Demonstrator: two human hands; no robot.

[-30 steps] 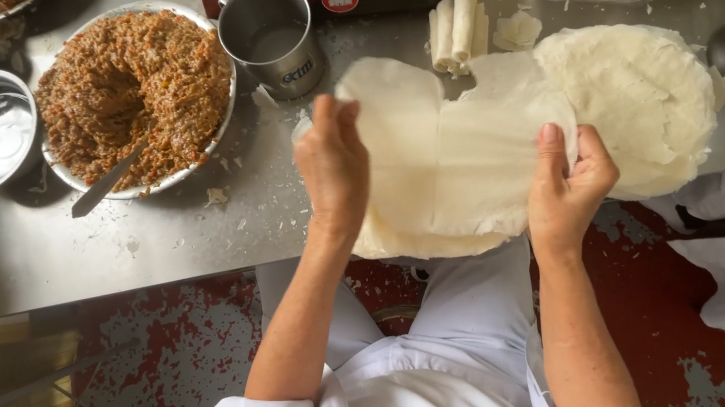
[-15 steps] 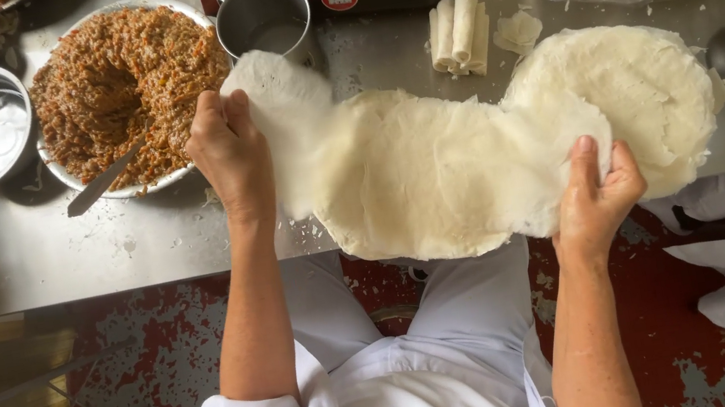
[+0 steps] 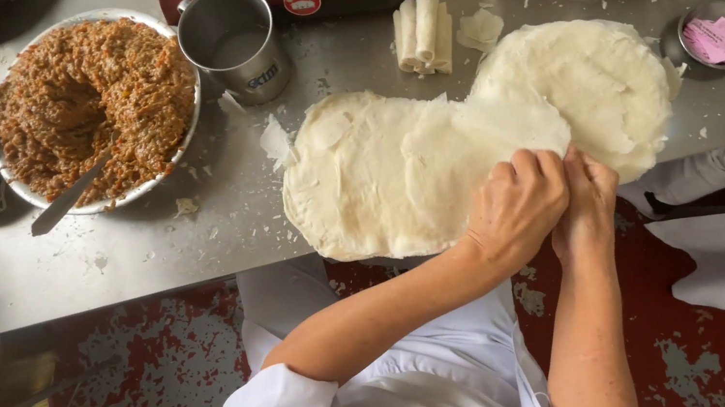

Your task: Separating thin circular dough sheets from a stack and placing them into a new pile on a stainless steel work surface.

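Both hands meet at the near edge of the wrapper stack (image 3: 598,85) on the steel table (image 3: 98,267). Left hand (image 3: 519,202) and right hand (image 3: 589,195) side by side, fingers together, pinching a wrapper edge. Loose wrapper (image 3: 386,170) lies flat, left. Filling bowl (image 3: 94,96) far left.

On the tabletop (image 3: 146,259) before me two wrapper stacks lie side by side, the left stack (image 3: 387,175) overlapping the right stack (image 3: 588,87). My left hand (image 3: 520,206) and right hand (image 3: 587,195) touch at their seam. Behind them lie the rolled spring rolls (image 3: 422,32), with a metal mug (image 3: 232,39) to their left. Farther left sits the filling bowl (image 3: 95,101), a spoon (image 3: 72,195) in it.
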